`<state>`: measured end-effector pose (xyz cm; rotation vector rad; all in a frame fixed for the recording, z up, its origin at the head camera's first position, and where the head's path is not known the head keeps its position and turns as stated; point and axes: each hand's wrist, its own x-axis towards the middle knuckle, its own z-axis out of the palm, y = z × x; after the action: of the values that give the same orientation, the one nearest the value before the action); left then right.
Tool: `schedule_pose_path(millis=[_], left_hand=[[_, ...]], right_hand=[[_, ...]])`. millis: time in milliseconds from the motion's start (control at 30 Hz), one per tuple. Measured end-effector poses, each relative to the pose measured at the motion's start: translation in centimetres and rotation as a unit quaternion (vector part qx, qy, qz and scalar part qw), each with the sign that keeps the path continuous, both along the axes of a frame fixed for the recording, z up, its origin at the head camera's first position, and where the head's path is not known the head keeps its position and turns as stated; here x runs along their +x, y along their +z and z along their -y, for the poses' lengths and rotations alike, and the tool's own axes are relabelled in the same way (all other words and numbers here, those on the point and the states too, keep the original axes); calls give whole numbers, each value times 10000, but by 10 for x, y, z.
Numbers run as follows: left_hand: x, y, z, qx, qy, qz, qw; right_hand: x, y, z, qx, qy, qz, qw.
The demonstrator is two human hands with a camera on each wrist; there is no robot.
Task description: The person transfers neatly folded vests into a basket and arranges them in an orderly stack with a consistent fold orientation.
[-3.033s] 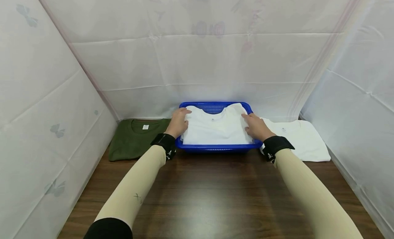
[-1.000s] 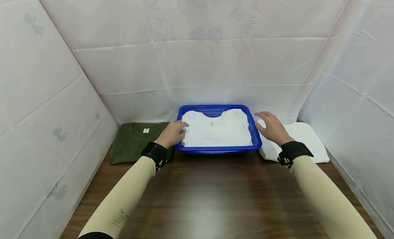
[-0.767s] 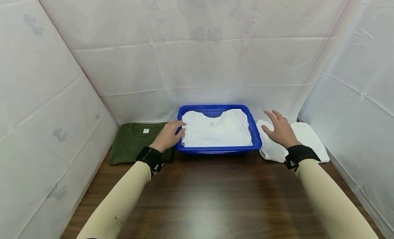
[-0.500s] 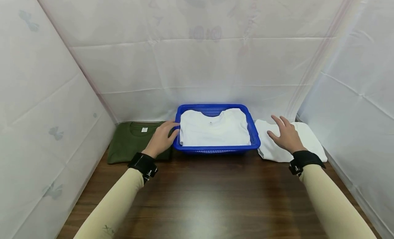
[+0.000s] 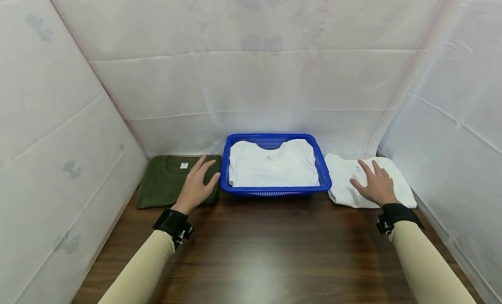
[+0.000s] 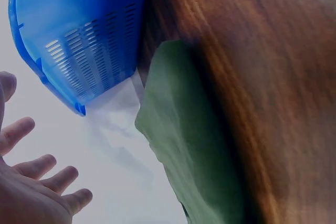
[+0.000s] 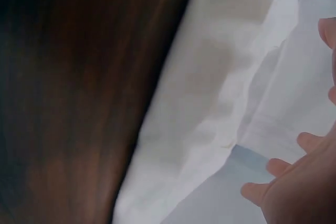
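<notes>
A folded white T-shirt lies neckline to the back inside a blue plastic basket. Left of the basket is a folded dark green T-shirt with a pale neck label. My left hand, fingers spread and holding nothing, overlaps its right part in the head view; the left wrist view shows the fingers apart from the green cloth. Over a second folded white T-shirt, right of the basket, my right hand hovers with spread fingers, its shadow falling on the cloth.
A brown wood-grain table carries everything. White sheeting stands behind it as a back wall, with a left wall and a right wall at the sides. The basket sits close to the back wall.
Both hands have let go of the white T-shirt in the basket and drawn apart. The left moved left over the green shirt, the right moved right over the other white one.
</notes>
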<state>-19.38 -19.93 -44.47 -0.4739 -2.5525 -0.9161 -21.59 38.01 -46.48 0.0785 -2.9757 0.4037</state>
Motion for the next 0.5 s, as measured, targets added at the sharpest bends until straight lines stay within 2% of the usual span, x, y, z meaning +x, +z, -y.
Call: schedule_pose_path(millis=[233,367,500], left_hand=[[14,-6,7,-39,292,16,9996],[19,-11,8,-38,369,68,9993],[19,-13,7,-33,401,-25,9992]], right_hand=[[7,-19,-12,-211,-262,896,9954],[9,-27,-16,-214,-241,1052,9939],[6,-30,-15,-246,-243,1099,9933]])
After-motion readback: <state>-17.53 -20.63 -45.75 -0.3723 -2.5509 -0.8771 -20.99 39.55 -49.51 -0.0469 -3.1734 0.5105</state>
